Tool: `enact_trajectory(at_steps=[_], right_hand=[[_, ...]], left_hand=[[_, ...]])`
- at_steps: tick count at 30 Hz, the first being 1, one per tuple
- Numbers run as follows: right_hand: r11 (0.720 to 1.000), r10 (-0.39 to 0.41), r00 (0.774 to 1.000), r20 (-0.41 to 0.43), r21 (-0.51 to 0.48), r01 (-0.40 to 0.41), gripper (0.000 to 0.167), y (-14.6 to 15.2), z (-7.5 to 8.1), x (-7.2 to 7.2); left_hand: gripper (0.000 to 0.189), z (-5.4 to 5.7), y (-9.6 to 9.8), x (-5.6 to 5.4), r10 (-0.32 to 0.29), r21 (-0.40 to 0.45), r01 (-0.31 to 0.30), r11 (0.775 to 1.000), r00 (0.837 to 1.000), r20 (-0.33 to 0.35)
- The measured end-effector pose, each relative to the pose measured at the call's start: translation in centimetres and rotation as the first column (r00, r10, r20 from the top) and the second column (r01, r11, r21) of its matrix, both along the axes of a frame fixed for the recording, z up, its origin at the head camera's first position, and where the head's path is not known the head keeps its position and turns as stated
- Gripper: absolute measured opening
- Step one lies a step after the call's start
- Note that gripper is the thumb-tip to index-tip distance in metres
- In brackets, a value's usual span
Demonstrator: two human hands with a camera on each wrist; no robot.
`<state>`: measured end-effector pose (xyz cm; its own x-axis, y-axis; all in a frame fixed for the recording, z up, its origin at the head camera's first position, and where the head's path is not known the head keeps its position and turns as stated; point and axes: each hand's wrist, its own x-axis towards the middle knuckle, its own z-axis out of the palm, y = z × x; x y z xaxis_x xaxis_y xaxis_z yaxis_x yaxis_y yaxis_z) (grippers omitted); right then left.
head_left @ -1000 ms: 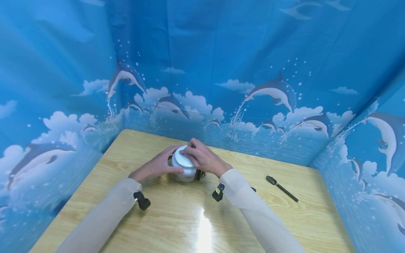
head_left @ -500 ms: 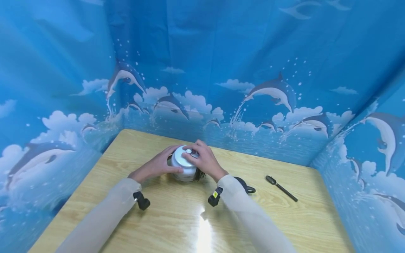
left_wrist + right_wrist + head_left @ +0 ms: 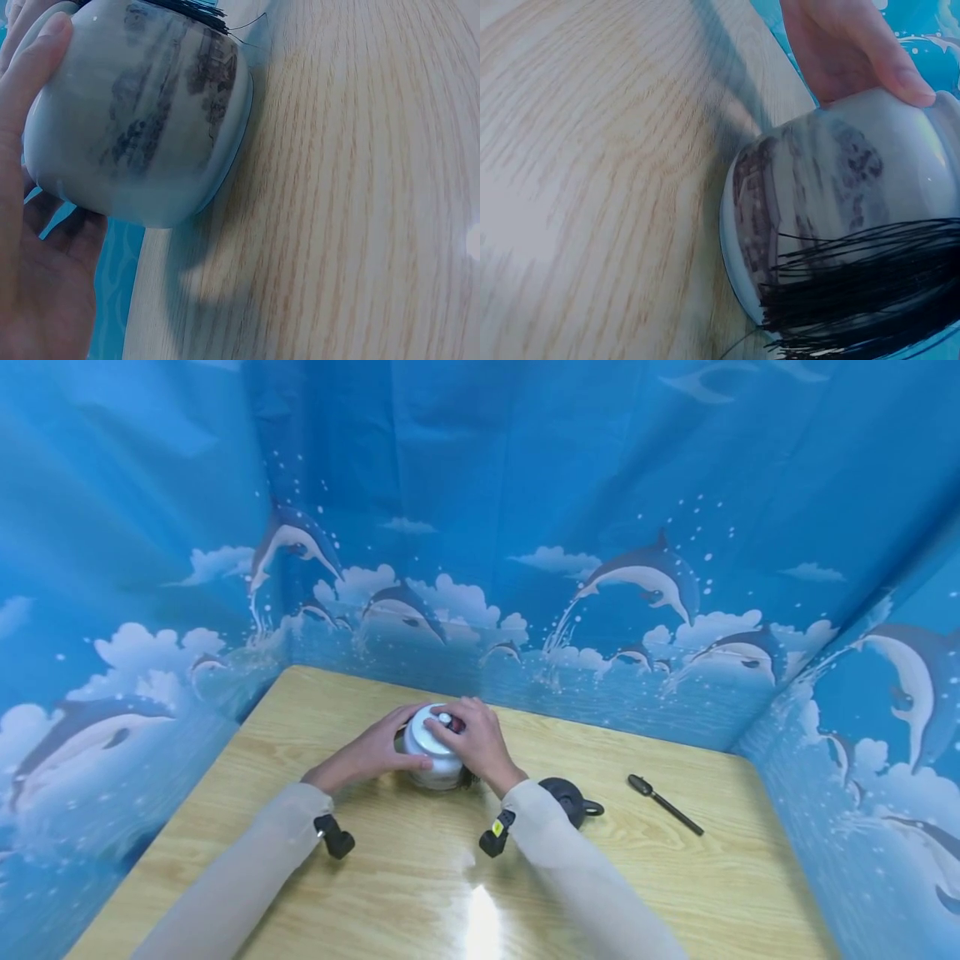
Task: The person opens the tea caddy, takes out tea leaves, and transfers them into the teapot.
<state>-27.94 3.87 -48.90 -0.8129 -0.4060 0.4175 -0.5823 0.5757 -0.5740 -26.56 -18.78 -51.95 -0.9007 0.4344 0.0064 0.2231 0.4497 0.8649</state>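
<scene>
A white ceramic jar (image 3: 437,774) with a dark landscape print stands toward the back of the table. My left hand (image 3: 372,750) grips its left side, thumb across the front and fingers round the back. In the left wrist view the thumb (image 3: 45,49) lies high on the jar's wall. The right hand (image 3: 477,739) holds the round white lid (image 3: 426,737) from the right, its thumb and fingers curled about the small knob (image 3: 446,718). Beneath that hand a black tassel (image 3: 870,296) hangs down the jar's side; a reddish bit shows beside the knob.
Right of the jar sits a small black teapot (image 3: 567,799), partly behind the right sleeve. Farther right lies a long-handled black scoop-like utensil (image 3: 666,804). Blue dolphin-printed curtains (image 3: 480,527) rise along the back and sides of the wooden table (image 3: 405,877).
The right hand has eased off the top of the knob, which now shows. Its wrist has shifted left, uncovering the teapot. The left hand has kept its hold on the jar.
</scene>
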Motion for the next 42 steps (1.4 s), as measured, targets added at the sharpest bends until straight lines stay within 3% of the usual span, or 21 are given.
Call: enact_trajectory(at_steps=[7,15,20,28,42], right_hand=[[1.000,-0.004,0.999,-0.047,-0.022,0.003,0.022,0.0,-0.2,0.0],[0.999,0.032,0.988,-0.149,0.019,-0.029,0.018,0.1,-0.2,0.3],[0.998,0.051,0.991,-0.120,0.047,-0.045,0.020,0.2,0.2,0.3],[0.993,0.078,0.997,0.029,0.090,-0.080,0.029,0.6,1.3,0.2],[0.996,0.091,0.995,0.046,0.007,-0.091,0.031,2.4,1.1,0.2]], left_hand=[[0.106,-0.2,0.1,-0.1,-0.009,0.012,0.009,1.000,1.000,-0.005],[0.108,-0.2,0.2,0.1,-0.014,0.012,0.014,1.000,1.000,0.002],[0.107,-0.1,0.1,0.1,-0.007,0.006,0.007,1.000,1.000,0.000],[0.106,-0.2,0.0,0.1,-0.012,0.008,0.012,1.000,1.000,0.015],[0.108,-0.2,-0.1,0.0,-0.002,0.016,0.002,1.000,1.000,-0.008]])
